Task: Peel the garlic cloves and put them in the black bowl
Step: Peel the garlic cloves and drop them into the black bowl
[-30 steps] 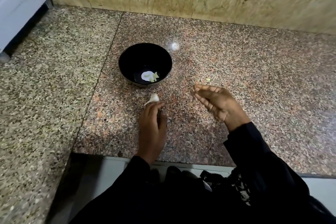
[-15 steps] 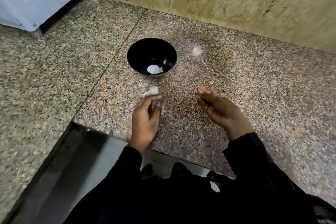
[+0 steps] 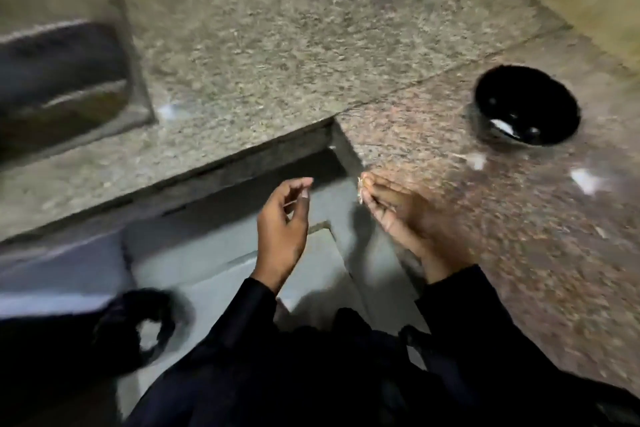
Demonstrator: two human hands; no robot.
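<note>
Both hands (image 3: 282, 229) (image 3: 401, 215) and black bowl (image 3: 526, 104) motion-blurred.

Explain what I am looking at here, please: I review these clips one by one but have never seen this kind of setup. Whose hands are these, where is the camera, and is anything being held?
There is no machine. A person in dark sleeves works with bare hands, and the one camera sits on their head, looking forward and down. The picture is blurred.

The left hand is over a gap at the counter's edge, fingers loosely curled; I cannot make out anything in it. The right hand has a small pale scrap at its fingertips, probably garlic skin, though blur hides how it is held.

On the granite counter to the right stands the black bowl with a few pale pieces inside, likely peeled garlic. Near it on the stone lie two white bits, too blurred to name.
</note>
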